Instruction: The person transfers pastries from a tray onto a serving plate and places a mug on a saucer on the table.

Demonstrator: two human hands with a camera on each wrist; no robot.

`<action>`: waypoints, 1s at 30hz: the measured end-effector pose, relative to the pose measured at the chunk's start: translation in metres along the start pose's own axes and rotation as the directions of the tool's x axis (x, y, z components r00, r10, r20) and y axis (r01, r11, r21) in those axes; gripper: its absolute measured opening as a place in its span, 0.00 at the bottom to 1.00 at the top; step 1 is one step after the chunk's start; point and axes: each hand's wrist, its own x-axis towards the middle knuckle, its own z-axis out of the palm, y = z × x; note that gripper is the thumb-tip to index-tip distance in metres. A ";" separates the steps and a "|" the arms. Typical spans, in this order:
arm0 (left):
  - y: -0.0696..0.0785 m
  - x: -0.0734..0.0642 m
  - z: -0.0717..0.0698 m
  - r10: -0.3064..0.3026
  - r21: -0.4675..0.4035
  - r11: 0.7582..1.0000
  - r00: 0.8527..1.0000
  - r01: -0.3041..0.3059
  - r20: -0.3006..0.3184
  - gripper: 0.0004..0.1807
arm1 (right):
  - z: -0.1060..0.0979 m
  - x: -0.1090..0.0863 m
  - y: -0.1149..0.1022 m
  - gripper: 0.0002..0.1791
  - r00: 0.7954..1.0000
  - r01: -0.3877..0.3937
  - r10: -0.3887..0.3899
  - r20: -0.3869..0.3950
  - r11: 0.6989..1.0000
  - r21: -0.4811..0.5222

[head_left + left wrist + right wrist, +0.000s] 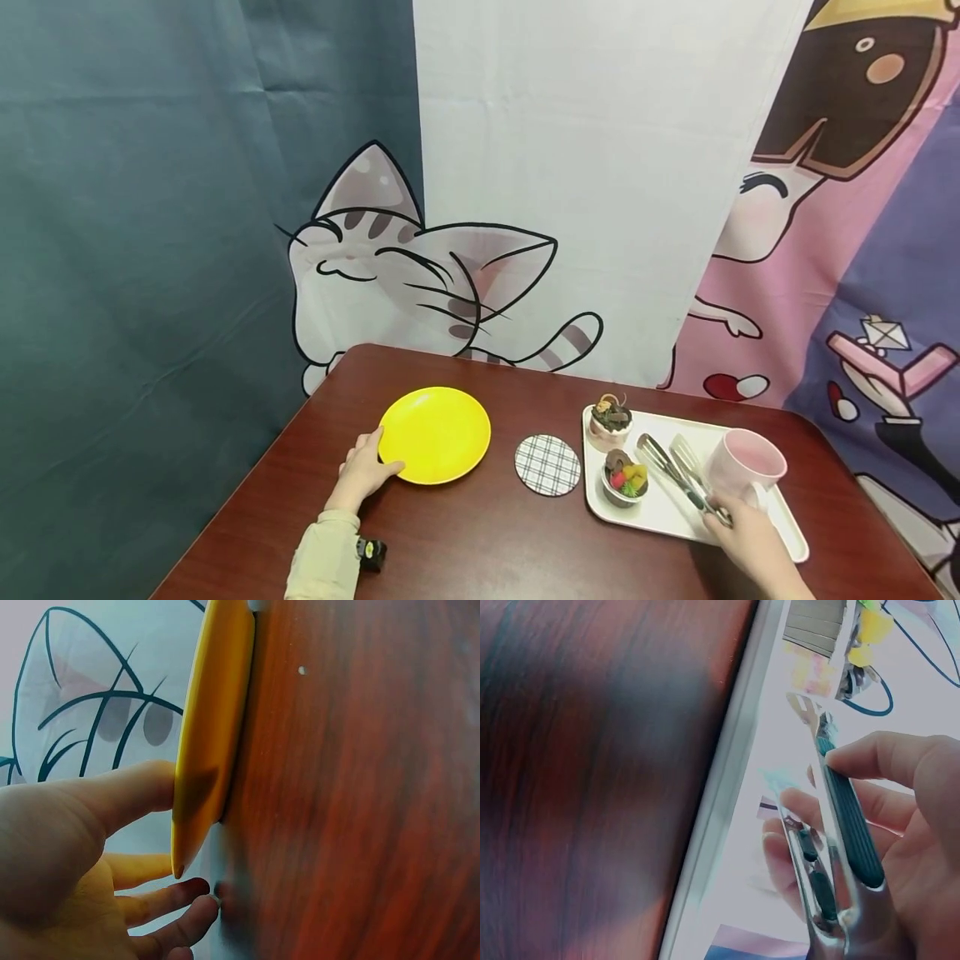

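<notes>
At the left of the table my left hand (362, 472) is at the near-left rim of a yellow plate (438, 433). In the left wrist view its thumb and forefinger reach the plate's edge, while the other fingers extend loosely below. My right hand (738, 533) grips metal serving tongs (678, 479) over a white tray (660, 517). The right wrist view shows the thumb on the dark green grip (853, 829) of one arm and fingers at the other arm. The tongs' two ends are spread apart, pointing toward the tray's far left, with nothing between them.
Two decorated cupcakes, one chocolate-topped (611, 421) and one fruit-topped (624, 479), stand at the tray's left end. A pink mug (746, 462) stands at its right. A round checked coaster (547, 465) lies between plate and tray. Printed curtains (600, 167) hang behind the table.
</notes>
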 end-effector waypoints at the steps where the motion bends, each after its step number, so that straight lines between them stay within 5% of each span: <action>1: 0.000 0.000 0.000 0.002 0.002 1.000 1.000 -0.002 -0.001 0.45 | -0.001 0.000 0.000 0.08 1.000 0.001 -0.001 -0.016 1.000 -0.003; 10: 0.001 0.004 -0.001 -0.008 0.007 1.000 1.000 0.008 0.018 0.45 | -0.012 -0.008 0.013 0.12 0.988 0.060 -0.053 -0.145 0.997 0.040; 15: -0.002 0.005 0.000 -0.005 0.014 1.000 0.999 0.005 0.033 0.46 | -0.017 -0.019 0.026 0.14 0.985 0.131 -0.118 -0.128 0.987 0.092; 19: -0.003 0.004 0.000 -0.012 0.016 1.000 0.999 0.012 0.037 0.45 | -0.024 -0.024 0.037 0.15 0.991 0.123 -0.118 -0.056 0.989 0.084; 22: -0.003 0.003 0.001 -0.022 0.018 1.000 0.999 0.021 0.038 0.45 | -0.031 -0.026 0.045 0.15 0.996 0.050 -0.054 0.073 0.997 0.058; 25: -0.003 0.003 0.001 -0.027 0.019 0.999 0.999 0.026 0.041 0.44 | -0.039 -0.028 0.051 0.12 0.978 -0.008 -0.003 0.208 0.999 0.051; 30: -0.001 0.005 0.000 -0.028 0.012 1.000 0.999 0.027 0.043 0.45 | -0.046 -0.029 0.053 0.06 0.950 0.095 -0.136 0.280 0.983 0.155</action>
